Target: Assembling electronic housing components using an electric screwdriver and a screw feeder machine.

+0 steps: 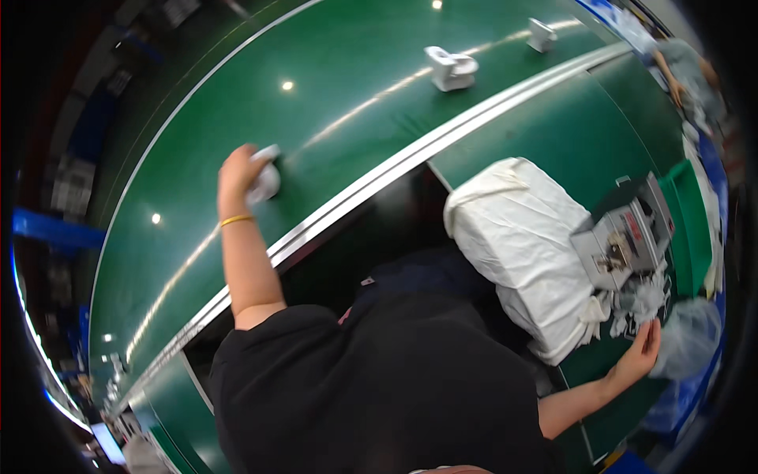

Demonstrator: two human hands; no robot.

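Observation:
My left hand (241, 172) reaches out over the green belt, fingers closed round a white moulded part (267, 183). That part is smeared by motion, and the hand hides some of it. My right hand (641, 354) is at the right, fingertips drawn together beside a heap of small translucent plastic pieces (643, 299); whatever lies between them is too small to make out. Just behind the heap stands a grey metal dispenser-like box (620, 249). A clear plastic bag (691, 340) lies right next to the right hand.
Two more white moulded parts, one nearer (452, 69) and one farther (542, 35), stand along the belt (339, 71). A metal rail (458, 126) separates belt and workbench. White cloth covers a block (525, 245) before me. A green bin (687, 225) and another person's arm (671, 79) are at right.

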